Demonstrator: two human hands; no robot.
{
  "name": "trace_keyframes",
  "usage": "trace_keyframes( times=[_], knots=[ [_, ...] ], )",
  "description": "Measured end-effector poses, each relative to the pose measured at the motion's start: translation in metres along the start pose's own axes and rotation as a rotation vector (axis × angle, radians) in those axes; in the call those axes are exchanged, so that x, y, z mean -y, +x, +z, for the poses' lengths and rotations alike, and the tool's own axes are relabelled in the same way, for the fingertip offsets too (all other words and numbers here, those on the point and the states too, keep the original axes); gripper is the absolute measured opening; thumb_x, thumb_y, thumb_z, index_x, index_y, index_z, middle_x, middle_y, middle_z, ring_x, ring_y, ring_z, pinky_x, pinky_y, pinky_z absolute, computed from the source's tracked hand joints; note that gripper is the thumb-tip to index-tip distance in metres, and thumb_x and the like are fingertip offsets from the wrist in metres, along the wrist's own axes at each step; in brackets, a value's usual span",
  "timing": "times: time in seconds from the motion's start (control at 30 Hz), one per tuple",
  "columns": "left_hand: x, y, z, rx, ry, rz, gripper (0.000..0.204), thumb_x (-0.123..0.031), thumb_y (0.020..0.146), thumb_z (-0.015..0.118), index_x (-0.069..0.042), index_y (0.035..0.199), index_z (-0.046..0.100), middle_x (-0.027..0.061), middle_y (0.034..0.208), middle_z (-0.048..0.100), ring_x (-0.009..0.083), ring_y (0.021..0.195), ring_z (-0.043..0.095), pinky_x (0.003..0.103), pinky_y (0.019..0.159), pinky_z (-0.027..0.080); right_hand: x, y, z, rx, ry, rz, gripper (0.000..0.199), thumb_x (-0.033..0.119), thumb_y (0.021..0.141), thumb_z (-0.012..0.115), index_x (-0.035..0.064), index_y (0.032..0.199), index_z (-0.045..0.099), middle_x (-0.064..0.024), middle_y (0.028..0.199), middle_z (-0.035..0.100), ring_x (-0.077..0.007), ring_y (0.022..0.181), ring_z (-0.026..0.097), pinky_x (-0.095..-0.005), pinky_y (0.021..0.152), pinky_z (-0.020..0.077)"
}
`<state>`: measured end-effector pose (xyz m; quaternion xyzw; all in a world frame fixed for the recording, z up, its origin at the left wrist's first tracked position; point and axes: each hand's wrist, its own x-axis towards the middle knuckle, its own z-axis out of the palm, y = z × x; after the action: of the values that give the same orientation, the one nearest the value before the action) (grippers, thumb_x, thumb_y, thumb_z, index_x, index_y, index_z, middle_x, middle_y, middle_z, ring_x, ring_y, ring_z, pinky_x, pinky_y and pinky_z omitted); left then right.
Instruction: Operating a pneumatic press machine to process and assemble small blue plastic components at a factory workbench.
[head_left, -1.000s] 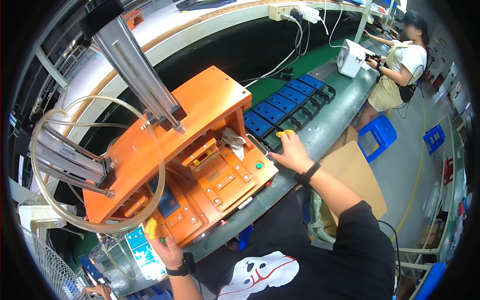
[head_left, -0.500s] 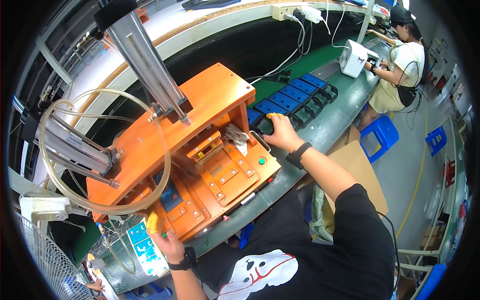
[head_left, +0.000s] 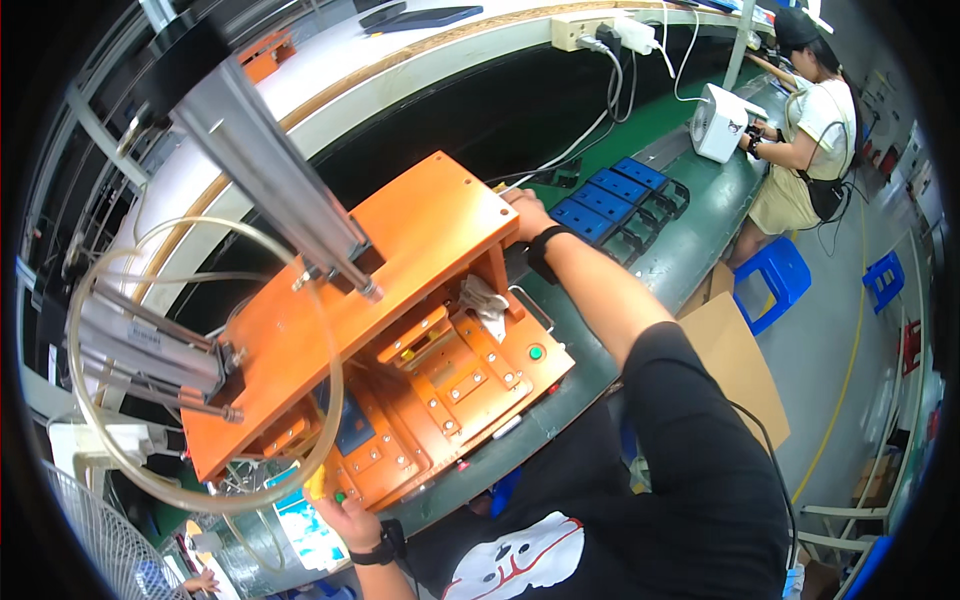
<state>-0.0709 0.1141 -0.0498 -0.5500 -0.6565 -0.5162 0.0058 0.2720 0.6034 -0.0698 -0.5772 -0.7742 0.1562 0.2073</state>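
The orange press fixture (head_left: 400, 330) fills the middle of the frame on the green table (head_left: 690, 250): a flat orange top plate, a lower stepped base with a green button (head_left: 536, 352), and a grey cylinder (head_left: 270, 170) rising toward the upper left. The right hand (head_left: 528, 215) rests curled against the plate's upper-right corner, beside blue trays (head_left: 605, 200). The left hand (head_left: 345, 515), at the lower edge, pinches something small at the base's lower-left corner.

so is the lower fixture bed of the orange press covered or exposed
Exposed: the orange fixture bed lies uncovered below the raised top plate, a white rag on it.
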Motion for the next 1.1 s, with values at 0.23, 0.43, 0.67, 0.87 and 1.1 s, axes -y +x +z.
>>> trace_keyframes(
  times=[0.23, 0.43, 0.67, 0.87, 1.1],
  knots=[
    [-0.009, 0.003, 0.007, -0.005, -0.058, -0.053, 0.081, -0.065, 0.103, 0.037, 0.004, 0.144, 0.046, 0.0159, 0.14, 0.045, 0.0263, 0.126, 0.047, 0.043, 0.111, 0.037, 0.026, 0.04, 0.014, 0.169, -0.039, 0.144, 0.068, 0.03, 0.08, 0.075, 0.0144, 0.144, 0.055, -0.0174, 0.145, 0.056, -0.0364, 0.137, 0.048, -0.0479, 0.111, 0.0407],
    [-0.006, 0.001, 0.003, 0.006, 0.007, -0.063, 0.085, -0.07, 0.101, 0.035, 0.003, 0.142, 0.047, 0.0157, 0.137, 0.048, 0.0271, 0.123, 0.048, 0.044, 0.108, 0.037, -0.028, 0.075, -0.016, -0.091, -0.483, -0.028, 0.031, 0.027, 0.092, 0.057, 0.0152, 0.118, 0.07, -0.0087, 0.114, 0.072, -0.0354, 0.115, 0.064, -0.0503, 0.096, 0.0508],
    [-0.003, 0.0, 0.011, -0.035, -0.077, -0.072, 0.094, -0.078, 0.096, 0.038, 0.004, 0.141, 0.047, 0.0167, 0.133, 0.049, 0.0274, 0.121, 0.05, 0.044, 0.107, 0.037, -0.149, 0.069, -0.039, -0.121, -1.0, -0.085, 0.024, 0.024, 0.093, 0.057, 0.0196, 0.108, 0.075, -0.0072, 0.111, 0.071, -0.0312, 0.109, 0.065, -0.0473, 0.091, 0.052],
    [0.012, -0.01, -0.002, -0.02, -0.076, -0.076, 0.097, -0.075, 0.093, 0.05, 0.008, 0.143, 0.042, 0.0178, 0.137, 0.05, 0.0294, 0.13, 0.05, 0.041, 0.111, 0.039, -0.121, 0.046, -0.046, -0.108, -0.761, -0.217, 0.015, 0.012, 0.088, 0.057, 0.014, 0.09, 0.072, -0.0112, 0.099, 0.071, -0.0289, 0.106, 0.067, -0.0449, 0.086, 0.0507],
    [-0.011, 0.001, -0.002, -0.037, -0.026, -0.012, 0.09, -0.074, 0.096, 0.044, 0.008, 0.132, 0.054, 0.0214, 0.132, 0.054, 0.0343, 0.126, 0.051, 0.045, 0.109, 0.038, -0.082, -0.047, -0.108, -0.418, -0.268, -0.606, 0.016, 0.005, 0.084, 0.066, 0.0009, 0.097, 0.073, -0.0164, 0.095, 0.07, -0.0368, 0.095, 0.066, -0.0463, 0.082, 0.0533]
  ],
)
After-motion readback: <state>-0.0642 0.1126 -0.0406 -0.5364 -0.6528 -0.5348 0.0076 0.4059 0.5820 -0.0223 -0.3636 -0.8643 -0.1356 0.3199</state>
